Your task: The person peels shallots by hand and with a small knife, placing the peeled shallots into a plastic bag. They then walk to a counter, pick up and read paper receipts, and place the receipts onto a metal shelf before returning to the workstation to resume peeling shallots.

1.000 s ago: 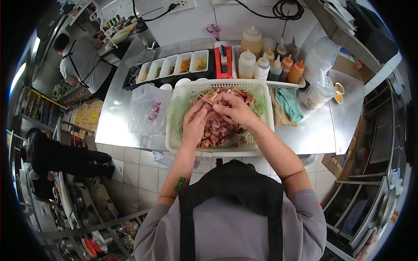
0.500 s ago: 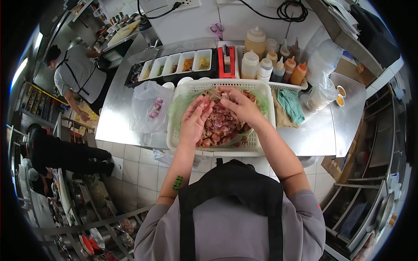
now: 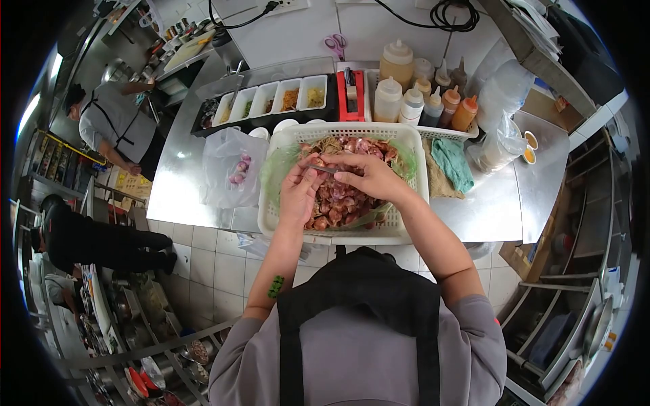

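Over the white plastic basket [image 3: 418, 220], my left hand [image 3: 298, 193] is closed around a reddish shallot [image 3: 315, 162]. My right hand [image 3: 372, 177] grips a small knife [image 3: 323, 168], its blade pointing left across the shallot; the handle is hidden in the fingers. Beneath both hands lies a heap of shallots [image 3: 338, 206] with dry skins and roots, on green plastic film [image 3: 274, 166] that lines the basket. To the left, a translucent plastic bag [image 3: 220, 155] holds several pinkish-purple shallots [image 3: 242, 168].
Behind the basket stand white ingredient trays [image 3: 269, 97], a red dispenser [image 3: 351, 95] and several sauce bottles [image 3: 388, 100]. A green cloth [image 3: 452, 164] lies at the right on the steel table [image 3: 484, 213]. Two people, one in grey [image 3: 122, 118] and one in black [image 3: 95, 233], are at the left.
My right hand has come down and closer to my left hand, and the knife blade now shows against the shallot. The person in grey has shifted slightly, lowering an arm.
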A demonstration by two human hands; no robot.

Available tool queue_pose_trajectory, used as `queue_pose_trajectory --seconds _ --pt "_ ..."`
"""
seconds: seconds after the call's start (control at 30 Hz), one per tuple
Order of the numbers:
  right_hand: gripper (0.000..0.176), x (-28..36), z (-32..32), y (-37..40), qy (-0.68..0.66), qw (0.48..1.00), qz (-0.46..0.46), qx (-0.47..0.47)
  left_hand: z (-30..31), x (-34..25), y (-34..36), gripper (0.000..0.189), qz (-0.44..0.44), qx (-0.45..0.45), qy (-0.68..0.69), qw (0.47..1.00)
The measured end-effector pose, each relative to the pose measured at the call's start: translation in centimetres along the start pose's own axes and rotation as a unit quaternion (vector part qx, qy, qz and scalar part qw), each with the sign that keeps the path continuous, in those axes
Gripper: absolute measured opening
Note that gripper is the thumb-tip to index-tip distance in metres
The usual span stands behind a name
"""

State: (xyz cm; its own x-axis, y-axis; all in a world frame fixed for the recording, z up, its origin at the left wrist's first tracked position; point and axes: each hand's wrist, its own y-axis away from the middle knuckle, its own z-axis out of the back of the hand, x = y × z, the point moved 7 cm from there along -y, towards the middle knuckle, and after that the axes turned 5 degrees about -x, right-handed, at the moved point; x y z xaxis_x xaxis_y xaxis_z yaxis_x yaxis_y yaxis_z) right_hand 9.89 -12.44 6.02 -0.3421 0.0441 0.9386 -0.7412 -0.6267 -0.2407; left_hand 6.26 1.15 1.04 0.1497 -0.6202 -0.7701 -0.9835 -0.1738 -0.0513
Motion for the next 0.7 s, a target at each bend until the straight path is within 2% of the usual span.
queue_pose_trajectory --seconds 0.27,0.33,0.43,0.7 --pt "0.038 0.4 -0.5 0.2 0.042 0.998 0.030 -0.034 -0.6 -0.3 0.2 0.031 -0.019 -0.004 -0.019 1.000" --pt "0.036 0.5 -0.4 0.1 0.067 0.993 0.056 -0.074 -0.7 -0.4 0.3 0.031 -0.034 -0.019 -0.042 0.998" --pt "0.031 0.8 -0.6 0.0 0.048 0.993 0.066 -0.082 -0.7 -0.4 0.4 0.031 -0.030 -0.024 -0.054 0.998" --pt "0.020 0.7 -0.7 -0.1 0.063 0.994 0.019 -0.082 -0.6 0.1 0.6 0.034 -0.056 0.010 -0.109 0.992"
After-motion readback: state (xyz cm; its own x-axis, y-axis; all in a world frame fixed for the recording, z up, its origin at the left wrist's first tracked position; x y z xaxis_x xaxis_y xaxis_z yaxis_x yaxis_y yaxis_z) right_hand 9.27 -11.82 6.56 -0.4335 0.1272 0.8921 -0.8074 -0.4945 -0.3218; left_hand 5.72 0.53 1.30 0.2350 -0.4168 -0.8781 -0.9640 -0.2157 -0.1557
